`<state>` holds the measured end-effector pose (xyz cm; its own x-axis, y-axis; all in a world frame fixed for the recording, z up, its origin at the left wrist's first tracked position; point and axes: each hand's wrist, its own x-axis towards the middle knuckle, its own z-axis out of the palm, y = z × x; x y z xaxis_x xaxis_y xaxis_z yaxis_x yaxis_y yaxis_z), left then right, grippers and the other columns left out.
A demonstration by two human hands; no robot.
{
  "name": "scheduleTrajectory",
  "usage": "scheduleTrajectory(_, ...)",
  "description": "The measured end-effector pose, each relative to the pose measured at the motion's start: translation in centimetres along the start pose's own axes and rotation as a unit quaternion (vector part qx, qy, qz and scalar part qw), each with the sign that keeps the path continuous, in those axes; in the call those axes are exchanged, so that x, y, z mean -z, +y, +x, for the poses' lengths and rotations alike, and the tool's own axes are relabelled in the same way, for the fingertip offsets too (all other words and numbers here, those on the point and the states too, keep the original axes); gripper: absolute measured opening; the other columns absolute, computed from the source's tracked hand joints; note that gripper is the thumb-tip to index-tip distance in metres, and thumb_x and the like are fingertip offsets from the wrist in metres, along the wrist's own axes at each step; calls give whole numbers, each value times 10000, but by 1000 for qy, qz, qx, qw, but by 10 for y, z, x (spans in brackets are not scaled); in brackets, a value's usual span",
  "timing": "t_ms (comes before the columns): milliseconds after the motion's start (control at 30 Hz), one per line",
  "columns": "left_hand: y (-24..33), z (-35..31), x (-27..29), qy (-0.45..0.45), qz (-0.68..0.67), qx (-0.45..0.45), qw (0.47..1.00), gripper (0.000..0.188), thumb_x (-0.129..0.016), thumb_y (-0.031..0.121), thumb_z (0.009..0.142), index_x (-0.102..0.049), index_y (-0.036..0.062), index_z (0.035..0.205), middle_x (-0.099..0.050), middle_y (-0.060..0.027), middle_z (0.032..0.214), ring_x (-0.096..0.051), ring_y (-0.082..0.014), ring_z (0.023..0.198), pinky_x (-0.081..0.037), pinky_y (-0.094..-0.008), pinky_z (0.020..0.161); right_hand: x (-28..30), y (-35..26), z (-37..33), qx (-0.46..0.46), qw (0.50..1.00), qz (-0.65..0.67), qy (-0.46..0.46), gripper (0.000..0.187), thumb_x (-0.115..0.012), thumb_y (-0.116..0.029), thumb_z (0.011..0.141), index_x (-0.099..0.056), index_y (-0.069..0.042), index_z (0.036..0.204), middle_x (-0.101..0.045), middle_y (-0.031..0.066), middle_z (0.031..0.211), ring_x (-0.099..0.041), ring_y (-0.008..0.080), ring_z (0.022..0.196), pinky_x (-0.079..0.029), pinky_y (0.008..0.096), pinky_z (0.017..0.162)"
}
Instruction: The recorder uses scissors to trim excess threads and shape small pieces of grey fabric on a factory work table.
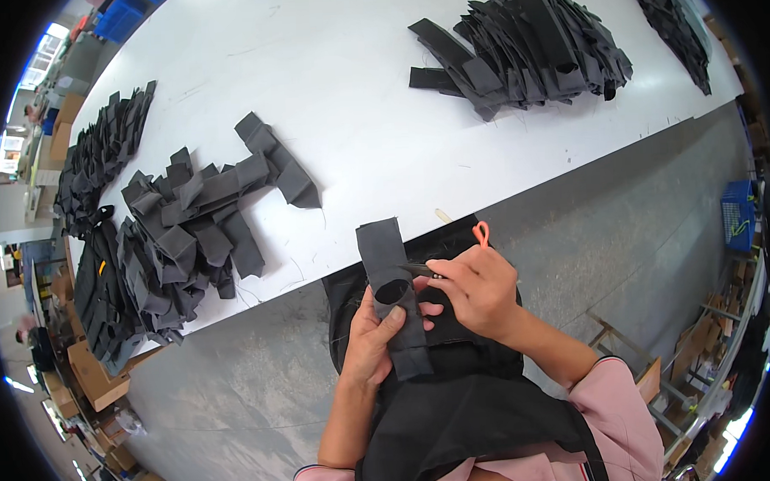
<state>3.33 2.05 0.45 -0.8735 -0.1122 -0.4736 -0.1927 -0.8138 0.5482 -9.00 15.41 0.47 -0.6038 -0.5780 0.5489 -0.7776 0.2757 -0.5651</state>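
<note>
My left hand point(367, 347) grips a dark grey fabric strip point(381, 247) above my lap, its thumb pressed on the strip's middle. A folded loop with a round opening stands up there. My right hand point(482, 292) is closed around a pair of thread snips point(418, 271), whose dark blades point left and reach the strip's right edge just above the loop. An orange finger loop point(481, 234) sticks up behind the right hand. Whether the blades are apart is too small to tell. The strip's upper end lies close to the table's near edge.
On the white table point(354, 89) lie a loose heap of similar strips point(206, 213) at left, a stacked bundle point(522, 49) at far right, and more dark pieces point(106, 157) along the left rim. A blue basket point(738, 215) and shelving stand right; a cardboard box point(97, 373) sits left.
</note>
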Motion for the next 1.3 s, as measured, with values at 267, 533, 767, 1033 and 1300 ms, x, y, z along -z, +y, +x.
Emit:
scheduleTrajectory(267,2,1,-10,13,54,-20,998,490,-554,59,905,-329,47,1341,-526,-132,1206,-592,-249,1034,-530,-366,834,-6,-5,8,-44,996,61,-40,293,-676,-7,640,-654,-65,926,-519,33,740,-494,196,573,-383,312,500)
scheduleTrajectory(533,0,3,-7,19,67,-28,997,485,-540,18,901,-338,47,1341,-523,-94,1179,-570,-194,1030,-536,-353,832,-4,-4,14,10,996,34,-82,339,-670,-3,612,-644,-52,946,-520,21,741,-499,170,558,-377,292,498)
scheduleTrajectory(767,0,2,-13,43,101,-45,993,475,-551,18,897,-357,41,1330,-530,-79,1144,-568,-177,1001,-536,-337,821,-8,-5,13,18,995,32,-89,353,-667,-34,616,-636,-50,968,-521,22,747,-514,162,550,-405,276,493)
scheduleTrajectory(1033,-3,2,-13,62,117,-47,990,507,-555,24,894,-346,43,1356,-540,-87,1158,-575,-176,1017,-529,-327,814,-8,-8,3,-23,996,52,-72,320,-679,-33,653,-635,-48,969,-513,40,756,-543,190,572,-432,303,495)
scheduleTrajectory(1300,18,19,4,45,13,-39,998,416,-484,199,963,-326,29,1309,-467,-191,1327,-614,-309,1013,-536,-394,820,-10,6,9,-279,920,267,-63,205,-649,25,759,-648,-18,960,-496,74,824,-548,164,690,-449,262,597)
